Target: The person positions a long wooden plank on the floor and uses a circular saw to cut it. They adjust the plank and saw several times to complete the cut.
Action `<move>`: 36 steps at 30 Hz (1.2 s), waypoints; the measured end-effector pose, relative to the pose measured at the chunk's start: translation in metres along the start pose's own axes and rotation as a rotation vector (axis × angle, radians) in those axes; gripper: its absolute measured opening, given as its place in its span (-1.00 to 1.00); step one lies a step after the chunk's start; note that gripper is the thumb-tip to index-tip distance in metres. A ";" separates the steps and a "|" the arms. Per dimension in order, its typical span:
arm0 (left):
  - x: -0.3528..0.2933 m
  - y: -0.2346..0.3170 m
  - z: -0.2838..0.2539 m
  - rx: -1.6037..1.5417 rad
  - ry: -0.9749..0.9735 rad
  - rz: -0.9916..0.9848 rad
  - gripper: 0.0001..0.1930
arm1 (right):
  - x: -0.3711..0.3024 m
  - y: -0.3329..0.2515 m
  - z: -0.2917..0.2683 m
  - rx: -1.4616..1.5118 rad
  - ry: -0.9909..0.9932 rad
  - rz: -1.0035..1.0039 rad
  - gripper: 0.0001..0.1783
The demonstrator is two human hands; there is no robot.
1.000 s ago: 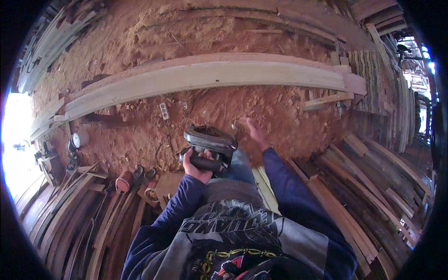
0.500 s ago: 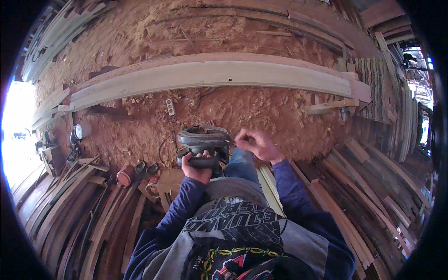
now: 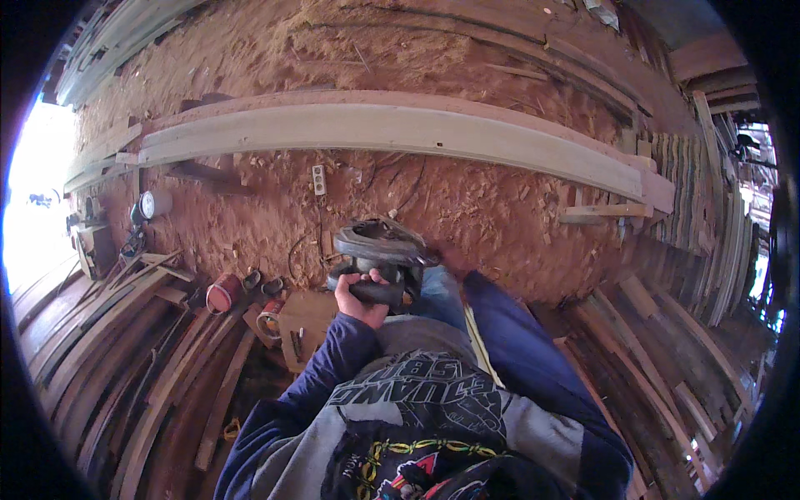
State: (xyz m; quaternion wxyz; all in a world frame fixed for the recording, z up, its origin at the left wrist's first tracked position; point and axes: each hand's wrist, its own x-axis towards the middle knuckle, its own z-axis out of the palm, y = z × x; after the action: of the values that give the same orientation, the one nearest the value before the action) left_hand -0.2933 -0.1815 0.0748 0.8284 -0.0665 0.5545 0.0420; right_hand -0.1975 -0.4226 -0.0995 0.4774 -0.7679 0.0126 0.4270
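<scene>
The left hand (image 3: pixel 361 307) is closed around the thick black handle of a dark power tool (image 3: pixel 379 240), with the fingers wrapped over the top of it. The tool is near the middle of the frame, in front of the person's waist, and it seems to be carried in the air, not resting on the ground.

The main change which we notice is on the other side. Half a second ago, the right hand is easy to see beside the tool, with curled fingers. Now we see the right sleeve (image 3: pixel 521 329) reaching up to the tool's right side, but its end is blurred, and we cannot tell how far the right hand is open or if it touches anything. For the work, this means that only the left hand's hold on the tool is certain to us.

The view also turns a little: the long pale board (image 3: pixel 375 129), which crosses the upper part of the frame, lies slightly more to the right than before. The tool and this board are well apart. Between them is the reddish ground (image 3: pixel 500 217) with wood chips, and a white power strip (image 3: pixel 318 180) lies just below the board, left of centre.
</scene>
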 end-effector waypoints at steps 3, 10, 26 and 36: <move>0.012 0.013 -0.001 -0.090 0.001 0.071 -0.80 | -0.043 -0.003 0.009 -0.280 0.104 -0.002 -0.47; 0.014 0.020 0.009 -0.117 0.037 0.146 -0.82 | -0.082 -0.182 -0.051 0.208 -0.172 -0.363 -0.77; 0.021 0.028 0.001 -0.199 -0.035 0.127 -0.83 | 0.000 -0.033 0.039 0.229 -0.200 -0.061 -0.39; -0.004 0.066 0.027 -0.381 -0.206 0.229 -0.82 | -0.005 0.030 -0.012 -0.004 -0.143 -0.042 -0.45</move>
State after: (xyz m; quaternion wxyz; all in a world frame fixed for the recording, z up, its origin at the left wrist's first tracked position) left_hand -0.2794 -0.1117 0.0847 0.8430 -0.1535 0.4529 0.2461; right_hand -0.2057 -0.4499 -0.1161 0.4846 -0.7364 -0.0385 0.4705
